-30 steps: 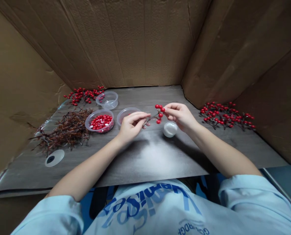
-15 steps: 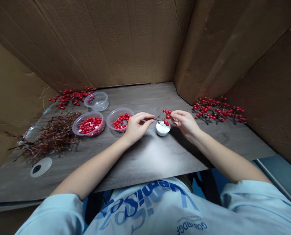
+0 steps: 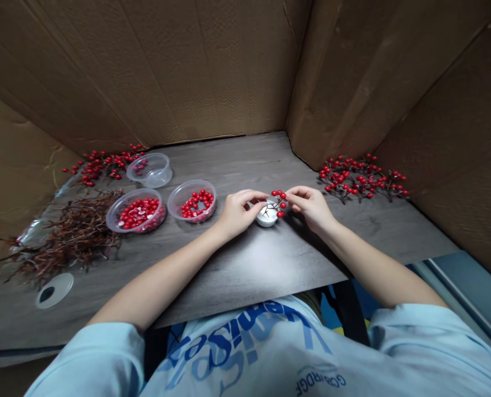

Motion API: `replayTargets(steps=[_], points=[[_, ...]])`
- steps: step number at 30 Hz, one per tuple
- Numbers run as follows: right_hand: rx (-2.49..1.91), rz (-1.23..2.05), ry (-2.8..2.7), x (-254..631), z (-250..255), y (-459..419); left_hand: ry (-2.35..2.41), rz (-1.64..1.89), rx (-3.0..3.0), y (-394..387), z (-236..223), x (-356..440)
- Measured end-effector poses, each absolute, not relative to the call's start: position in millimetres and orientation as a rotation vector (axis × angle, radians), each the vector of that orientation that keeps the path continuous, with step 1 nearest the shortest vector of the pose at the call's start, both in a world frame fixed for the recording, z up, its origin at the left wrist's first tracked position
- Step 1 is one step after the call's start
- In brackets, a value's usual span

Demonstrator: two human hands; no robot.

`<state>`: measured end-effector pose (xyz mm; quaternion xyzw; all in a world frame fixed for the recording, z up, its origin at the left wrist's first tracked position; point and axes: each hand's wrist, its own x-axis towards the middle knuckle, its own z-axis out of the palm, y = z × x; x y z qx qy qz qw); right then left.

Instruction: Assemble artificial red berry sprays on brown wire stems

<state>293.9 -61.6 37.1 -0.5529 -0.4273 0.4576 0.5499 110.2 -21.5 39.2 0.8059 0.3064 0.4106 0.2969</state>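
My left hand [image 3: 241, 214] pinches the dark stem of a small artificial berry twig [image 3: 277, 204] between thumb and fingers. Several glossy red berries sit on the twig's right-hand tips, while other thin branch ends look bare. My right hand [image 3: 313, 208] is closed in a pinch at the right edge of this cluster, on what looks like one red berry; its fingertips hide most of it. Just below the twig stands a small white cup [image 3: 265, 221] on the table, its contents white. Both hands hover over the table around this cup.
Two clear tubs of red berries, one fuller [image 3: 112, 216] and one sparser [image 3: 171, 205], stand left of an empty-looking clear tub's [image 3: 162, 175] near side. Bare brown twigs [image 3: 69, 231], a round lid [image 3: 61, 289] and finished-looking berry sprigs, left [image 3: 100, 165] and right [image 3: 359, 175], lie on the table [image 3: 228, 275]. Cardboard walls [image 3: 179, 71] surround it.
The view has shifted slightly, moving the tubs and sprigs left in the picture. The twig has turned a little between my hands, and both still pinch at it.
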Motion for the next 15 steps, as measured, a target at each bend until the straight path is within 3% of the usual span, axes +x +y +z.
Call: replayTargets(steps=[15], points=[[-1.297, 1.186, -0.926, 296.8, 36.2, -61.6, 0.658, 1.147, 2.245, -15.4, 38.8, 117.4]])
